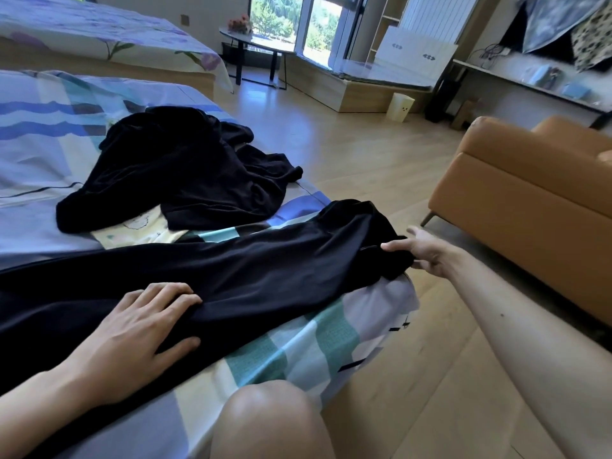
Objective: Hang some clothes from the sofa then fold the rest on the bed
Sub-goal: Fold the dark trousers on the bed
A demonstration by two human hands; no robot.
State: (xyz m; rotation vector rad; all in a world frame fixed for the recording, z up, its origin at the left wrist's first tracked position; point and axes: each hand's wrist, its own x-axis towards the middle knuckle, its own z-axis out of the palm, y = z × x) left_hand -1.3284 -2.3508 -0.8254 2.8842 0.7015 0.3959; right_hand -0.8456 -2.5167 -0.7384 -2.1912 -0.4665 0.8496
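Observation:
A long black garment [265, 270] lies stretched across the near corner of the bed [314, 339], which has a blue, teal and white patterned sheet. My left hand [139, 329] rests flat on its near part, fingers spread. My right hand [424, 251] pinches the garment's far end at the bed's edge, with the other fingers extended. A second black garment [178, 173] lies crumpled further back on the bed, partly covering a pale yellow printed piece [139, 231]. The orange sofa [530, 207] stands to the right across the floor.
My bare knee [268, 422] is against the bed's near edge. A second bed [109, 38] stands at the back left, with a small dark table [255, 44] by the window. A cream bin [401, 107] sits on the wood floor. Clothes hang at the upper right [569, 24].

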